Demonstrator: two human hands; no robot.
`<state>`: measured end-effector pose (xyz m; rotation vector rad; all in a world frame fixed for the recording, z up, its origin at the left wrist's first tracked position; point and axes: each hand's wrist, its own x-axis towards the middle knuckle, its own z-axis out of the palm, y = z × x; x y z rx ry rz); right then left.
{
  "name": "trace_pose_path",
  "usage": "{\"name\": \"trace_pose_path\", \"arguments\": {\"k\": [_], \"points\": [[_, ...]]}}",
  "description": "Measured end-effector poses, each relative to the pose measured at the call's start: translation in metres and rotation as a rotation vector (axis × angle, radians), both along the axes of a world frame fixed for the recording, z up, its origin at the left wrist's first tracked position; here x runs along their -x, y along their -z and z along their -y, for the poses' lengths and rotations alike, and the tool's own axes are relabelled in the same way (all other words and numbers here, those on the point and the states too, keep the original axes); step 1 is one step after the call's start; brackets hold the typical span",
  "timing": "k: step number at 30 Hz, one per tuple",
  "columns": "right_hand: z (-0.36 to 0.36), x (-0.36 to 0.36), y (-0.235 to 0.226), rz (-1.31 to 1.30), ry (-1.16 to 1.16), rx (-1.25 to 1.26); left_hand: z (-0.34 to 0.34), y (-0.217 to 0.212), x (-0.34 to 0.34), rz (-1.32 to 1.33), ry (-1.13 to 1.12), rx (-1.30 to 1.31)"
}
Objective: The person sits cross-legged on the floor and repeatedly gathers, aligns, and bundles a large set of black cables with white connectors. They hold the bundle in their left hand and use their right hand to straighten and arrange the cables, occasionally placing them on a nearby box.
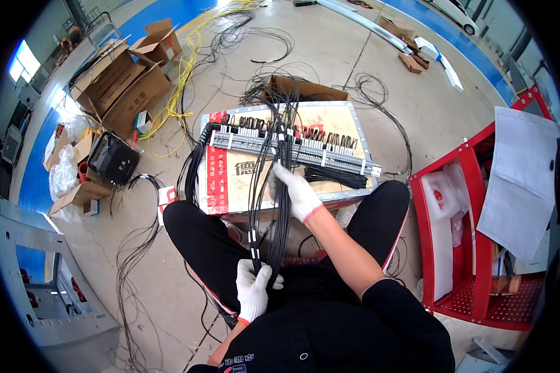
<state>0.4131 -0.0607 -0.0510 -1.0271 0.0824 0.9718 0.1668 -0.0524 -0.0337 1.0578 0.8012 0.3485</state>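
Observation:
A thick bundle of black cables with white marker sleeves runs from the far side of a crate down toward my lap. My left hand, in a white knitted glove, grips the near end of the bundle with curled fingers. Higher up, my gloved right hand is wrapped round the same bundle from the right; its fingertips are partly hidden. Behind the cables a row of grey terminal blocks on a rail lies across the crate, with short black looped wires along it. A tied coil of black wire lies beside the rail.
Open cardboard boxes and a black case stand at the left. Yellow cable and loose black cables trail over the floor. A red metal rack rises on the right, a grey metal frame at lower left.

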Motion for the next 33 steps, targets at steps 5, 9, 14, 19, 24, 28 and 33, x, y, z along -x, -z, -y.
{"name": "trace_pose_path", "arguments": {"k": [5,9,14,19,24,28,33], "points": [[0.063,0.098,-0.003,0.712,-0.651,0.165,-0.001,0.006,0.004,0.016,-0.018,-0.003],[0.075,0.129,-0.012,0.393,-0.45,0.237,-0.001,0.022,0.006,0.008,-0.039,-0.182],[0.066,0.127,-0.029,0.427,-0.267,0.293,-0.004,0.006,0.006,0.005,-0.054,-0.005],[0.024,0.06,-0.013,-0.096,-0.06,-0.067,-0.002,0.003,0.006,0.016,0.003,0.038],[-0.012,-0.001,0.015,-0.163,-0.023,-0.031,0.0,-0.008,0.001,-0.026,-0.028,-0.053],[-0.019,-0.019,0.019,-0.095,-0.006,-0.016,-0.002,-0.007,0.003,-0.051,0.03,-0.064],[0.006,0.026,-0.035,-0.077,-0.046,0.001,-0.002,0.0,0.005,-0.04,0.013,-0.053]]}}
